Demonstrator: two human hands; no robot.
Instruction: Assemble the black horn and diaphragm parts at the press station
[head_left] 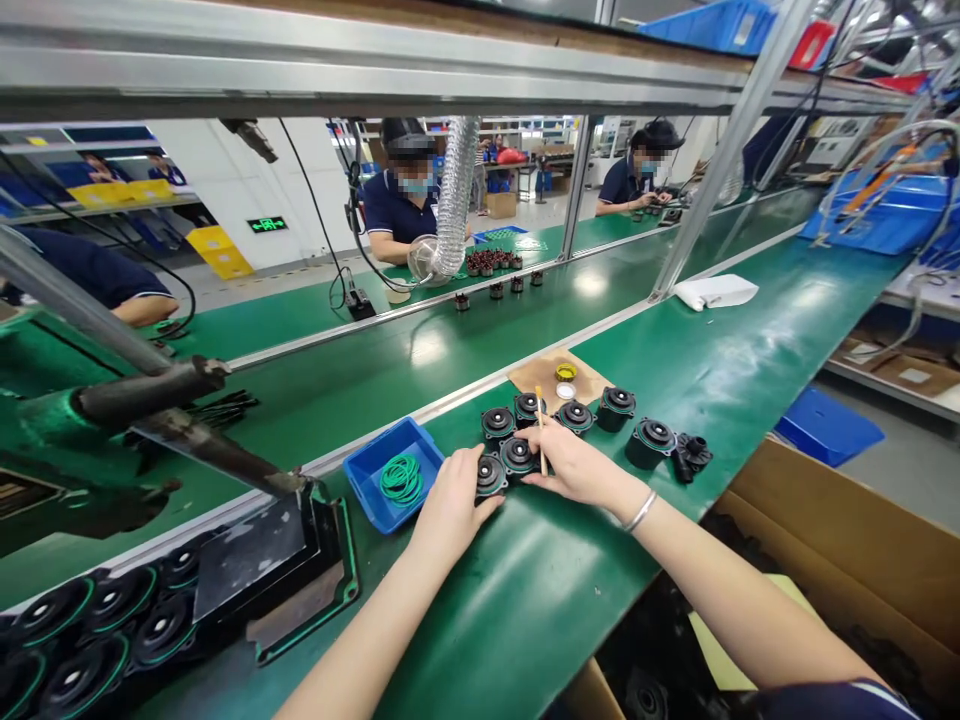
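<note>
On the green desk, head view: black motor housings stand in a loose group near the middle, their round tops upward.
Left hand: curved about the left side of the front housing, thumb and fingers set against its rim.
Right hand: pinching a slim brush whose yellow bristles point away from the person; fingertips also reach the second housing, just beside the front one.
Wrist: a silver bangle circles the right one.
Other housings: two behind the held pair, then a row running right, the last near a ribbed black part.
Brown sheet: beyond the group, bearing a yellow pot and a white disc.
Blue bin: left of the left hand, with green rings inside.
Far left: more housings with green rims beside a green machine.
Right edge: a white wrap lies farther along the desk; a cardboard box sits below.
Across the line: two co-workers in dark shirts, one behind a silver duct and dark red parts.
</note>
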